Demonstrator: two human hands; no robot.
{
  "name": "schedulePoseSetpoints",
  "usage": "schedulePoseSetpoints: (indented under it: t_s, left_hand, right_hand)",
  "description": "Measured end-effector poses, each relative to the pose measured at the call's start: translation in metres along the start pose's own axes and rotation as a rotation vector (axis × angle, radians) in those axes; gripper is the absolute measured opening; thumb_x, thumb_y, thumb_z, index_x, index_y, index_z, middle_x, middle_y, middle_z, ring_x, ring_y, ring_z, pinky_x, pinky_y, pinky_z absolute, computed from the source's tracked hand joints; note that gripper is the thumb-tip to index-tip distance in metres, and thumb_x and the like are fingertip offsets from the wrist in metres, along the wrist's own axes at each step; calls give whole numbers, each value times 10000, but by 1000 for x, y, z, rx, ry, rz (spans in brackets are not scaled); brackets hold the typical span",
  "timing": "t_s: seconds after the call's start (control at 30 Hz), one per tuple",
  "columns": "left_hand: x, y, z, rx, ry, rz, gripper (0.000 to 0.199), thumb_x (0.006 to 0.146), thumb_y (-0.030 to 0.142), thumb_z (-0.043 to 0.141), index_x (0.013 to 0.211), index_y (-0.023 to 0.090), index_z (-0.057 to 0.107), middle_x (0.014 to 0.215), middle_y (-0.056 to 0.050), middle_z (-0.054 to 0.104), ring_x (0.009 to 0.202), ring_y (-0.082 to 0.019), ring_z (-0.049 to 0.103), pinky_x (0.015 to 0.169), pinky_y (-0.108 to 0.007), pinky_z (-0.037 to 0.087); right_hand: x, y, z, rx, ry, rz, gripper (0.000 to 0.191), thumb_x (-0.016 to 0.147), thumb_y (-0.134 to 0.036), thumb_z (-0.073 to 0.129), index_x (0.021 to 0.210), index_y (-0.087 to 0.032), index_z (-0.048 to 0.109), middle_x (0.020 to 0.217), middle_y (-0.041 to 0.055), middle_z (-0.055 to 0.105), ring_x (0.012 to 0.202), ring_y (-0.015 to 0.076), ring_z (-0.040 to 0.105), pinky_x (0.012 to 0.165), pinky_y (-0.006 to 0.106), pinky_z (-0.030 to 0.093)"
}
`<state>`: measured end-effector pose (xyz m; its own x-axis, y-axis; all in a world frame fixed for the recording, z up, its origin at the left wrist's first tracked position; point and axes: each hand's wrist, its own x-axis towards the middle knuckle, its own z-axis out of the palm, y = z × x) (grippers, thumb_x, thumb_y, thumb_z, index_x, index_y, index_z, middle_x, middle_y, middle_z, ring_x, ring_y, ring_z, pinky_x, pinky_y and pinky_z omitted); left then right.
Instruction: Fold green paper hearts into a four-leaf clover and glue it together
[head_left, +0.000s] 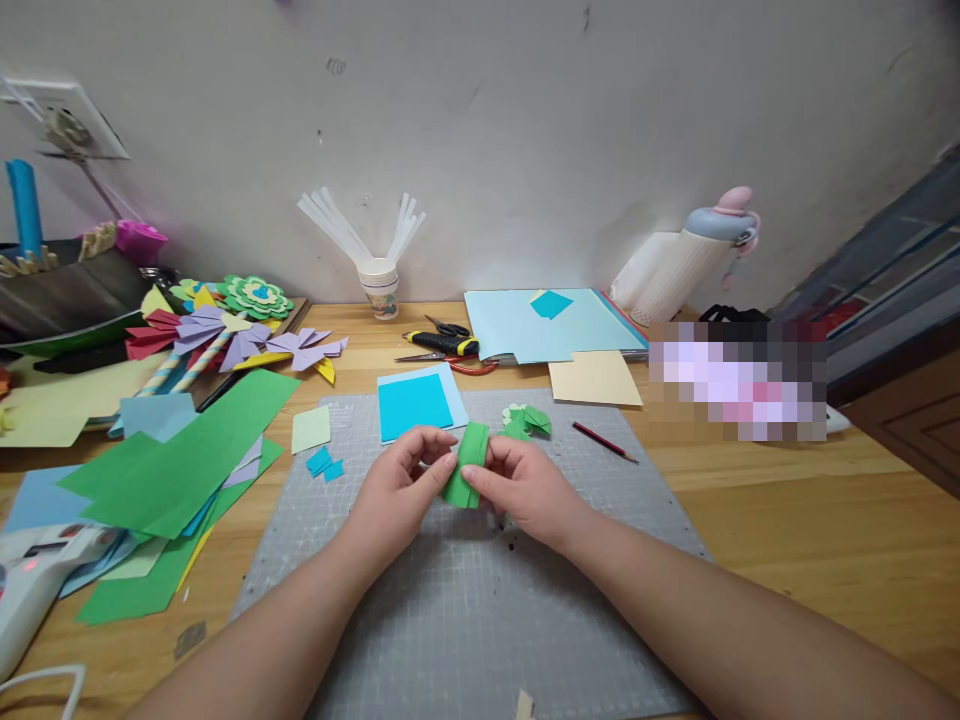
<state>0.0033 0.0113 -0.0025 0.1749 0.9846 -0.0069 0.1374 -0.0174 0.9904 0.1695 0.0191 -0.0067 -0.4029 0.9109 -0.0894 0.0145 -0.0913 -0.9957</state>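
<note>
A small folded green paper (466, 468) is held upright above the grey cutting mat (420, 640), with crease lines running along it. My left hand (405, 480) pinches its left edge between thumb and fingers. On the other side my right hand (529, 485) grips it, the thumb lying across its front and the fingers mostly hidden behind. Just beyond my right hand lie cut green paper pieces (529, 421). Blue square sheets (416, 405) rest behind my left hand. Small blue pieces (324, 463) and a pale green square (310, 428) are at the mat's left.
A pencil (604, 442) lies on the mat's right. Behind are scissors and a yellow-black cutter (442, 343), a cup of white sticks (381, 290) and a paper stack (555, 330). Green sheets (195, 450) and a glue gun (37, 575) are left; a bottle (690, 265) leans back right.
</note>
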Motion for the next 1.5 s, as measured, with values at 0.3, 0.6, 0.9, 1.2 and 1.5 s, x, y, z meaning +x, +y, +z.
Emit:
schedulePoseSetpoints:
  t_s: [0.3,0.6,0.9,1.2,1.5]
  left_hand:
    - [-2,4,2,-92,-19,-37,235,765,357,631,910,182,573,828,-13,601,764,-152,557,684,-256,438]
    - [3,6,-5,-224,183,-70,485,756,320,651,1197,218,476,522,103,414,479,-75,391,479,-166,301]
    - [-1,5,-3,82,86,1,464,851,212,417,1307,277,478,803,11,597,677,-125,519,661,-255,413]
    - [-1,9,-5,348,71,168,189,736,193,550,858,228,690,884,-23,653,787,-172,559,704,-287,448]
    - [3,4,-6,215,121,-67,250,722,277,585,935,187,680,850,-32,668,700,-169,573,655,-294,445]
  right_hand:
    - [-2,1,1,-163,-38,-56,276,733,-303,645,599,-183,436,541,-56,449,507,82,379,482,221,294]
    - [5,-1,-4,268,122,113,279,767,-359,599,641,-199,408,517,-67,501,445,99,538,383,186,370]
    - [8,3,-5,310,258,20,362,720,-345,667,837,-235,343,494,-97,568,435,131,603,372,172,423]
    - [6,-1,-6,231,251,-41,316,769,-361,617,933,-247,373,539,-93,552,460,142,599,422,227,469]
    - [0,-4,-20,-540,15,-263,348,757,-91,508,1065,-249,535,988,18,517,740,121,525,637,253,431]
